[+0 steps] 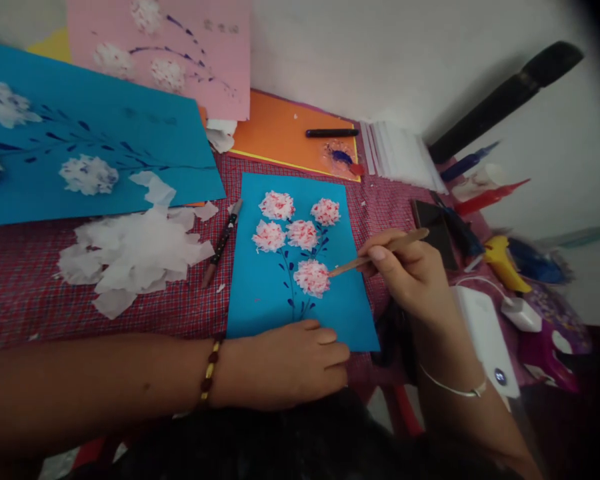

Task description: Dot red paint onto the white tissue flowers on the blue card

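Observation:
A blue sheet of paper (250,300) lies before me, bearing several white paper flowers flecked with red and dark blue painted stems and leaves. My right hand (410,273) pinches a slim wooden paintbrush (350,265). Its reddish tip touches the right edge of the lowest flower (313,278). Across the sheet's bottom edge rests my left hand (285,367), palm down, fingers loosely extended and some fingertips hard to see. Left of the sheet are a dark marker (223,243) and a heap of white tissue pieces (135,253).
Behind are an orange sheet (275,130) with a black pen (331,133) and a paint-smeared plastic piece (341,157). A larger blue picture (170,133) and a pink one (230,67) fill the left. At right sit a white phone-like object (485,333), a charger (521,313) and a red tube (493,197).

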A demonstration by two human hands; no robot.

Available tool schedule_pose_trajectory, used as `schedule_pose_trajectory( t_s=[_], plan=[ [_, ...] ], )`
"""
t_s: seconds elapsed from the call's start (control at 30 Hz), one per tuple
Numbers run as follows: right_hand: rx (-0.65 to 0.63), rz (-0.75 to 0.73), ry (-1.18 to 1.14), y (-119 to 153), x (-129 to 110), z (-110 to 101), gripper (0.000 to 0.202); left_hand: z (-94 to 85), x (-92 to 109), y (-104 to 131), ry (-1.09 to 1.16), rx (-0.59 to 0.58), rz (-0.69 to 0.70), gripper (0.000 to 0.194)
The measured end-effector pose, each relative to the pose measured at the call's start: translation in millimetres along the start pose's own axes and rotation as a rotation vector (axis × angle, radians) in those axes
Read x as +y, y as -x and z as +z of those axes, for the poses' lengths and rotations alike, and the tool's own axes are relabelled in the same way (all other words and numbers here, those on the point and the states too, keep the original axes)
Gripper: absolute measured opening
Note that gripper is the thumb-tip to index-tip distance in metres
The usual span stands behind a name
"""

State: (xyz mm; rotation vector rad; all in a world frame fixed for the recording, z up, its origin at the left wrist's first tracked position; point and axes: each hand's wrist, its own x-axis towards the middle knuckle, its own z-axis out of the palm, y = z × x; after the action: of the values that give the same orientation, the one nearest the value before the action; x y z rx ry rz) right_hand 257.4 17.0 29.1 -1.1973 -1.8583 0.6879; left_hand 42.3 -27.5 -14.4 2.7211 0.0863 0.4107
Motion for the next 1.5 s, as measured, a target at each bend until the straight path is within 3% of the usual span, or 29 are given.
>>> schedule_pose_trajectory(
  t_s=[0.17,0.37,0.6,0.87,1.1,1.3,1.5],
  plan=[
    [0.167,0.013,-0.025,3,-2,-2,0.018,1.6,0,1,0.011,0.03,0.002,0.005],
    [0.085,0.076,-0.038,4,0,3,0.015,0.6,-1,1,0.001,0.05,0.004,0.004],
    [0.185,0.069,-0.107,4,1,-3,0.018,0.2,0,3,0.006,0.044,-0.004,0.004],
    [0.044,0.108,-0.083,4,2,7,0.016,-0.4,0,2,-0.007,0.026,-0.009,0.004],
    [0.168,0.077,-0.098,3,2,0,0.018,0.1,-1,2,-0.003,0.038,-0.003,0.004],
    [0.038,0.11,-0.069,3,3,6,0.017,1.3,0,3,-0.01,0.047,-0.003,0.003],
    [0.182,0.081,-0.066,2,4,0,0.02,1.5,0,3,-0.011,0.095,-0.002,0.007]
  ],
)
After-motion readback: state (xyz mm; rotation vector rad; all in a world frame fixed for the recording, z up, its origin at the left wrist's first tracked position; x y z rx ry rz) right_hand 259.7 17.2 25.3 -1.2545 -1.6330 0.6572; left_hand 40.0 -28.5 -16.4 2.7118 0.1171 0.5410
